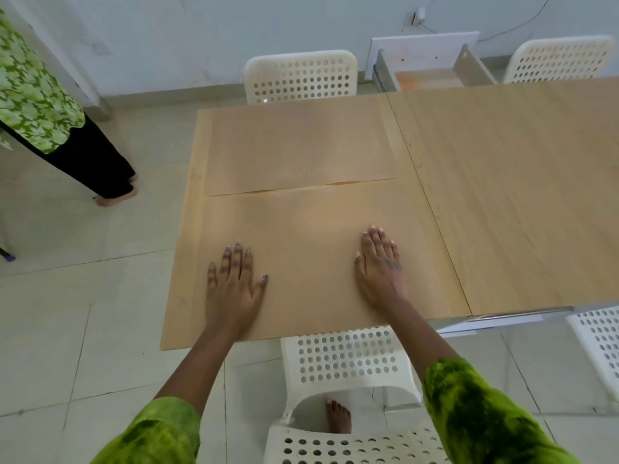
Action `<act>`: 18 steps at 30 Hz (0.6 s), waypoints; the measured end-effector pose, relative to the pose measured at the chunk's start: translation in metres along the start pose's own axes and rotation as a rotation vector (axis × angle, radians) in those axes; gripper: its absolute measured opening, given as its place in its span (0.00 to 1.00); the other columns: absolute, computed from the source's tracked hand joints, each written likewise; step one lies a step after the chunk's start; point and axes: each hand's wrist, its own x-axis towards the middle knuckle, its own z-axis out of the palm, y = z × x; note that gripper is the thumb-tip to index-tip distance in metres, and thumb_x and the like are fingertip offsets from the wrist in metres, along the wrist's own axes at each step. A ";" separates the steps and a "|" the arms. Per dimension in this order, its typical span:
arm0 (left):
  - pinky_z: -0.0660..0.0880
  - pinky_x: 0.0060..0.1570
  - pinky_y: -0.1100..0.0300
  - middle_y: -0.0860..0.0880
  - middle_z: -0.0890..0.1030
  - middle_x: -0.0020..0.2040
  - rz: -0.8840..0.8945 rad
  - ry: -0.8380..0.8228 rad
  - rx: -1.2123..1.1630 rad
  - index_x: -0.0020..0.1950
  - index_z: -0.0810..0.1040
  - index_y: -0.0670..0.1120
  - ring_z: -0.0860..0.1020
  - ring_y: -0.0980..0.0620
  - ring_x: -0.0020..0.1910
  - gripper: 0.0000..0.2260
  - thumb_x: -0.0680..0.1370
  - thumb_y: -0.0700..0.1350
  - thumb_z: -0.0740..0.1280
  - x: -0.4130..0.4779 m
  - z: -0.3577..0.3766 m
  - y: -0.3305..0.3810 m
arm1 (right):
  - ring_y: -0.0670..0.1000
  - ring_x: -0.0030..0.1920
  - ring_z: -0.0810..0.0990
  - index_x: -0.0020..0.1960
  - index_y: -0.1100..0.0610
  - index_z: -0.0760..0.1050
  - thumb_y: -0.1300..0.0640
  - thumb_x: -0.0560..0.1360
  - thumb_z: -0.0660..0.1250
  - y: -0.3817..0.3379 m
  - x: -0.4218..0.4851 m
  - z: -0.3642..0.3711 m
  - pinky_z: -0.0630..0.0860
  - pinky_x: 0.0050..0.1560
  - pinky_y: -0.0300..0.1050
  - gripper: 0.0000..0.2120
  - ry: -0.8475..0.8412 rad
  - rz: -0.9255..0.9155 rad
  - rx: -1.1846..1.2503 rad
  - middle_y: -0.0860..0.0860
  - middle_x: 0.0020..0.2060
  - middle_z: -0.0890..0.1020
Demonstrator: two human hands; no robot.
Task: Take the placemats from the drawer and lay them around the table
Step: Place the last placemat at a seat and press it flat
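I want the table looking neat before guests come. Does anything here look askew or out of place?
The far tan cork placemat has its near edge lifted and wavy where it meets the near tan cork placemat, not lying flat. The white drawer across the wooden table stands open.

Both hands, the left hand (pixel 231 286) and the right hand (pixel 382 266), lie flat on the near placemat (pixel 308 249), with bare mat between them. Ahead of the fingertips a second placemat (pixel 298 152) covers the surface (pixel 519 182), flat and low. To the right of the right hand the wood lies bare. A white chair (pixel 348 356) stands under the wrists; the open drawer (pixel 432 75) juts out beyond the far right edge.
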 end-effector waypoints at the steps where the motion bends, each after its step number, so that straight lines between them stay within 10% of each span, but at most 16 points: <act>1: 0.46 0.74 0.46 0.47 0.52 0.79 -0.004 -0.003 -0.003 0.78 0.52 0.47 0.51 0.47 0.78 0.40 0.73 0.67 0.31 0.000 0.000 0.000 | 0.49 0.78 0.45 0.77 0.58 0.49 0.51 0.81 0.47 0.000 0.000 0.001 0.40 0.76 0.45 0.26 0.000 0.001 -0.006 0.53 0.78 0.50; 18: 0.45 0.75 0.47 0.47 0.50 0.79 -0.040 -0.003 0.021 0.78 0.51 0.48 0.49 0.48 0.78 0.36 0.73 0.63 0.36 0.003 -0.004 -0.018 | 0.51 0.78 0.48 0.77 0.58 0.52 0.51 0.80 0.46 0.018 0.004 -0.008 0.42 0.75 0.45 0.26 0.027 0.027 -0.015 0.53 0.77 0.53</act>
